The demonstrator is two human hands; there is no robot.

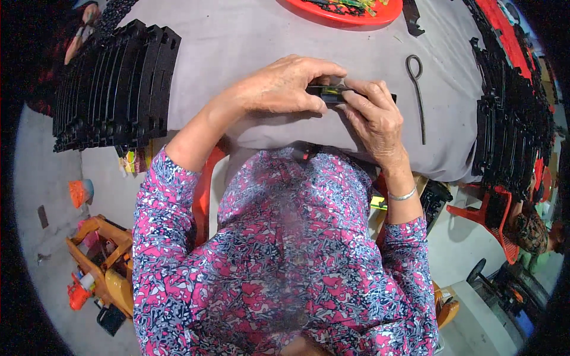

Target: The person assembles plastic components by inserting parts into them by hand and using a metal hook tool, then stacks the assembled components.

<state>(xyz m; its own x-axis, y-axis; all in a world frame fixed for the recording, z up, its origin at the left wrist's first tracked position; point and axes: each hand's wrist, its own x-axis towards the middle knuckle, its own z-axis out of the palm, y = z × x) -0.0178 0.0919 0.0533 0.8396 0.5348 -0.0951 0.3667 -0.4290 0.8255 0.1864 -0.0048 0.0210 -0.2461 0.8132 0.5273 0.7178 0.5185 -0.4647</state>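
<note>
Between my two hands, over the near part of the cloth-covered table, is a narrow black plastic part (333,98) with a small yellow-green patch on it. My left hand (291,86) grips its left end, thumb and fingers curled round it. On the right, my right hand (375,113) pinches the part from above with thumb and fingertips. The fingers hide much of both ends. Right of my right hand, a metal rod with a looped end (420,98) lies on the grey cloth (237,35).
Stacked long black plastic parts (119,86) stand at the left edge; more black parts (504,130) line the right. At the far side sits a red round tray (356,22) holding small black and yellow-green pieces. Another person's hand (89,13) shows at upper left.
</note>
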